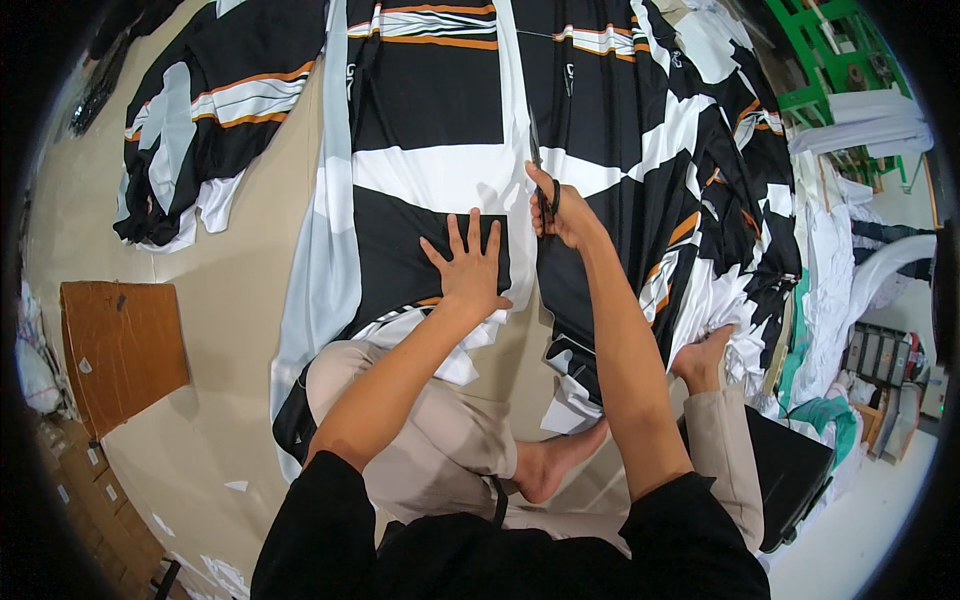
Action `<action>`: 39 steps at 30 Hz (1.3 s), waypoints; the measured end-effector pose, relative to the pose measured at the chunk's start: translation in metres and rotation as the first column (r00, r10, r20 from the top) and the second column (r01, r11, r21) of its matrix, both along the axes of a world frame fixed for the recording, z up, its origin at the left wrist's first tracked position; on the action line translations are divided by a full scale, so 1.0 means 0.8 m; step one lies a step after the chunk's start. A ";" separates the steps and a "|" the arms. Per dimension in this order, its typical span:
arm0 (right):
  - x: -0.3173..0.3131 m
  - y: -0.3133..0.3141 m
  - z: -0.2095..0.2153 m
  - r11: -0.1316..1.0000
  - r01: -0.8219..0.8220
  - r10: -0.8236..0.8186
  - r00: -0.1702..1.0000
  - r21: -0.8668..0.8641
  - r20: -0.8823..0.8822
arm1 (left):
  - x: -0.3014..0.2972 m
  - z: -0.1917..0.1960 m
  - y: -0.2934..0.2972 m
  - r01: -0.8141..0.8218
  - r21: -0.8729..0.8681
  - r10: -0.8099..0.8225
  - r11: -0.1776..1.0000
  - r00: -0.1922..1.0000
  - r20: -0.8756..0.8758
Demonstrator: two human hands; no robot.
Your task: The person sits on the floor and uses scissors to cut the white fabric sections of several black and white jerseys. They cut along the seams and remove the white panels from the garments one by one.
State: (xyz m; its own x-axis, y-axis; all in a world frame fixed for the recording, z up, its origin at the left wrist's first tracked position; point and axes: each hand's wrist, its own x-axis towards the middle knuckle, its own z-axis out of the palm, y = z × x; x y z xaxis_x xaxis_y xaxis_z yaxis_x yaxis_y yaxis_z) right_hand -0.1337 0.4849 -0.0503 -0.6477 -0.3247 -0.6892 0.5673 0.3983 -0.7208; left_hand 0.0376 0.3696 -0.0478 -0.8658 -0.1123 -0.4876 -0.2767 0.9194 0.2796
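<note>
My left hand (468,268) lay flat, fingers spread, pinning the black-and-white printed fabric (430,160) to the table (240,290) so it stayed taut — just right of it, my right hand (562,212) gripped the scissors (540,165), blades pointing far along a white strip.

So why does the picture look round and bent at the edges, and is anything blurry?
Head view: a fisheye lens bows straight lines, such as the green frame, and leaves a black rim; the light is even and soft with faint shadows; the left hand, flat on the printed fabric, and the right hand on the scissors are sharp.
</note>
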 end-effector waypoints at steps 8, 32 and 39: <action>-0.034 -0.009 -0.010 0.998 -0.055 0.057 0.997 0.025 -0.057 | 0.000 -0.003 0.002 0.004 0.003 -0.004 1.000 1.000 -0.018; -0.098 -0.047 -0.001 1.000 -0.005 0.005 1.000 -0.007 0.014 | 0.000 0.001 0.000 0.002 -0.003 -0.003 1.000 1.000 -0.015; -0.135 -0.066 -0.002 0.999 0.009 -0.009 1.000 -0.047 -0.003 | -0.003 0.005 0.001 0.007 0.008 -0.007 1.000 1.000 0.005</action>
